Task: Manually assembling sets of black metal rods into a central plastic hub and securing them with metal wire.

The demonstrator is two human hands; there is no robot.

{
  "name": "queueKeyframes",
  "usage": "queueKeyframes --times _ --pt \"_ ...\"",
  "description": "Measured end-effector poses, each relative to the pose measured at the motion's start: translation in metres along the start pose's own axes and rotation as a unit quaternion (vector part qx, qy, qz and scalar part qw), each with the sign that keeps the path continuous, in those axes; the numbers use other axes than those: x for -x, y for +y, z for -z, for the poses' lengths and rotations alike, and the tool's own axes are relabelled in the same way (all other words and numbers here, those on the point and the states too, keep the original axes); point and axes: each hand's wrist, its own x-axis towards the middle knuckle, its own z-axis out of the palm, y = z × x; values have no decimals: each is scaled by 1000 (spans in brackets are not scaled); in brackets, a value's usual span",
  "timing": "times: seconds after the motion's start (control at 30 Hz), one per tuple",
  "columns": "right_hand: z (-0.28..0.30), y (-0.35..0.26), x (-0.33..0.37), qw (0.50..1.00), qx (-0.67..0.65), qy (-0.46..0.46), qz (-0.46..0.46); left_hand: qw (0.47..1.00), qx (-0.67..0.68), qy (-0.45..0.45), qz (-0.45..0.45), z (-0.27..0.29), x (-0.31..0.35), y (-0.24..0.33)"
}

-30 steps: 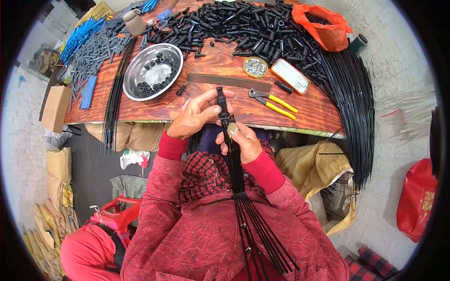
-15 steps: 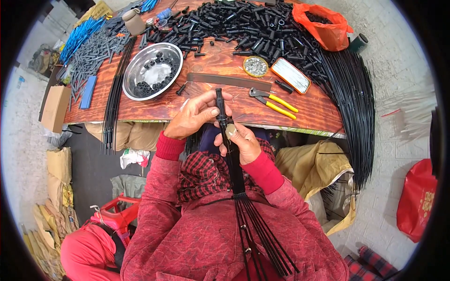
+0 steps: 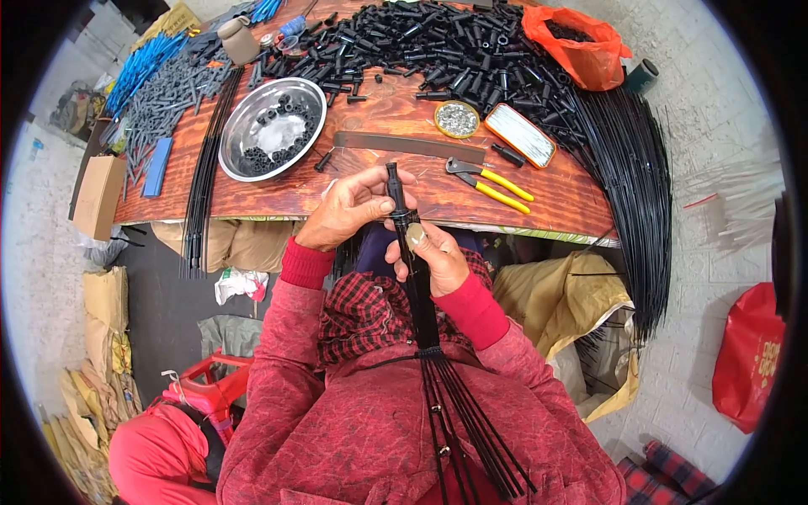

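Note:
Above my lap I hold an umbrella-like frame (image 3: 423,307) of thin black rods, upright with its dark tubular head (image 3: 395,183) toward the table. My left hand (image 3: 352,206) is closed around that head, thumb pressed against its side. Just below, my right hand (image 3: 438,257) grips the upper end of the rods. A pale, roundish piece (image 3: 415,236) shows by the right thumb; I cannot make out what it is. Lower down, the rods pass through a dark tie (image 3: 429,352) and fan out over my red top.
A wooden table (image 3: 379,189) bears yellow-handled pliers (image 3: 503,195), a flat strip (image 3: 404,146), a steel bowl (image 3: 273,172) of black rings, and tins of small metal parts (image 3: 457,119) and pins (image 3: 520,135). Black tubes (image 3: 438,50) are heaped behind. Long black rods (image 3: 644,210) hang off the right edge.
The frame's head has dipped slightly toward me, with both hands keeping their hold. The rest looks the same apart from a tiny shift of the view.

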Motion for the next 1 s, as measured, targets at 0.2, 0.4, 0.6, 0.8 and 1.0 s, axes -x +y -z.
queueKeyframes --times 0.2,0.4,0.6,0.8,1.0 --pt "-8 -4 1 1000 16 5 12 998 53 -12 -9 3 1 -1" --pt "-8 -4 0 1000 18 -7 19 994 107 -11 -5 1 8 2" --pt "-8 -4 -1 1000 23 -6 15 996 85 15 24 -6 13 9" --pt "-10 -3 0 1000 10 2 13 995 91 38 -4 -9 14 0" --pt "-11 -4 1 999 24 19 9 993 103 52 -23 -13 12 -6"
